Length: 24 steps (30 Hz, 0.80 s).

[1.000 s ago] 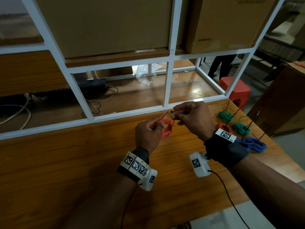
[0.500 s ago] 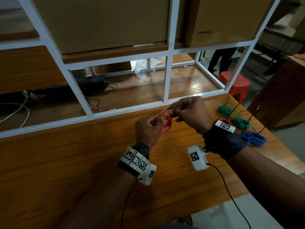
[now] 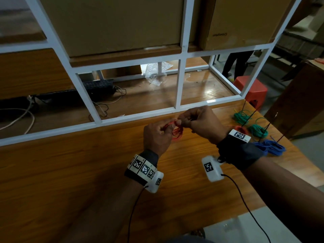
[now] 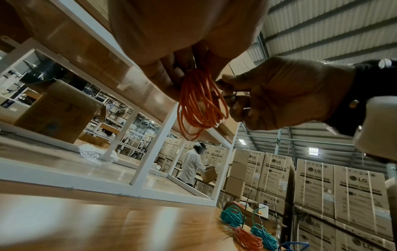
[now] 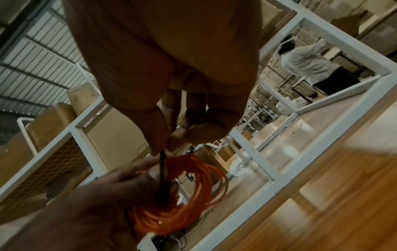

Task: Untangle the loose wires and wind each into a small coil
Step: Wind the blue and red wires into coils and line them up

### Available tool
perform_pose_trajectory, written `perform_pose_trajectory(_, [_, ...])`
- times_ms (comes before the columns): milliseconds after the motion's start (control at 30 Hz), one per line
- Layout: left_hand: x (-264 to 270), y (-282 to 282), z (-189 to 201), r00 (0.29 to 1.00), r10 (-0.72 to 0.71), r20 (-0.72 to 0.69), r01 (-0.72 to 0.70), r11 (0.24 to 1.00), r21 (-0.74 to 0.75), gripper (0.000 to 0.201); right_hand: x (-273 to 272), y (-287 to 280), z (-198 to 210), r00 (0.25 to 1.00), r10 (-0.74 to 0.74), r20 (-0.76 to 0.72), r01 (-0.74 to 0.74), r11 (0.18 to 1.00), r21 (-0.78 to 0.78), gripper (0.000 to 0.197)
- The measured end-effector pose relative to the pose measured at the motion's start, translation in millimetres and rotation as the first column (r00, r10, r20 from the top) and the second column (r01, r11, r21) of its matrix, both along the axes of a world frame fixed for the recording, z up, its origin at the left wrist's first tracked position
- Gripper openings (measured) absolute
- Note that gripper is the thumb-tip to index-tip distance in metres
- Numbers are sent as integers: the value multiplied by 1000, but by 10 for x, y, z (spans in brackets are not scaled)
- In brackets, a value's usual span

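The thin red-orange insulated wire coil (image 3: pixel 177 131) hangs in the air above the brown wooden desk (image 3: pixel 70 172), between the two hands. The left hand (image 3: pixel 157 137) holds the bundled loops at their top, its fingers (image 4: pixel 167 73) curled round the strands. The right hand (image 3: pixel 201 123) pinches a thin black tie (image 5: pixel 162 163) with thumb and fingers (image 5: pixel 201 130) closed on its upper end; the tie runs down into the bundle just below those fingers.

Handling, as a judgement: the wire is light, flexible and springy, so the loops tend to fan apart once released. Take hold where all the strands cross, at the pinch point, not on a single loop. The tie is slender and may slip; grip it close to the bundle.

To the right of the right-hand fingers, well apart, finished green wire coils (image 3: pixel 242 117), another red-orange coil (image 3: pixel 241 128) and a blue wire coil (image 3: pixel 273 146) lie on the desk.

Compared with one second ago, the right-hand fingers are closer to the coil, now touching the left thumb, and the projecting black tie end is no longer visible from the head view.
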State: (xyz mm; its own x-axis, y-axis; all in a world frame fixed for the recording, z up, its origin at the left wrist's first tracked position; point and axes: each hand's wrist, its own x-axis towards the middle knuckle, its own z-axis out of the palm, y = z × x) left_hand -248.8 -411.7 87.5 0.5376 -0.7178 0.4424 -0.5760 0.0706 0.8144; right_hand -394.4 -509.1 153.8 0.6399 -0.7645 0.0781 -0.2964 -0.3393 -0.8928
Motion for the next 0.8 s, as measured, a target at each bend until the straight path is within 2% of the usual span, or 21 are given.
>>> perform_pose_trajectory(100, [2, -1, 37, 1000, -24, -15, 23, 999, -26, 23, 2, 7, -78, 1000, 17, -2, -18, 991, -135, 6])
perform_pose_trajectory(167, [15, -2, 55, 998, -51, -31, 50, 998, -33, 25, -7, -17, -117, 998, -19, 58, 30, 980, -196, 13])
perform_pose_trajectory(267, [21, -10, 55, 994, -103, -35, 103, 994, -22, 34, -27, -42, -111, 990, -11, 137, 40, 977, -209, 12])
perform_pose_trajectory(367, [10, -6, 44, 989, -150, -16, 150, 989, -16, 40, -48, -75, -93, 991, -8, 133, 31, 984, -175, 6])
perform_pose_trajectory(467, [-8, 2, 40, 978, -208, -11, 208, 978, -10, 40, -90, -111, -117, 989, -31, 146, 55, 985, -161, 13])
perform_pose_trajectory(533, [-32, 5, 48, 970, -241, -40, 241, 971, -9, 38, -112, -99, -133, 988, -37, 147, 68, 976, -208, 15])
perform_pose_trajectory(667, [-42, 8, 97, 961, -272, -44, 272, 962, -7, 32, -128, -123, -179, 996, -68, 53, 81, 944, -320, 7])
perform_pose_trajectory(800, [-32, 15, 63, 939, -340, -54, 343, 936, 76, 27, -178, -158, -105, 992, -115, 57, 128, 932, -340, 7])
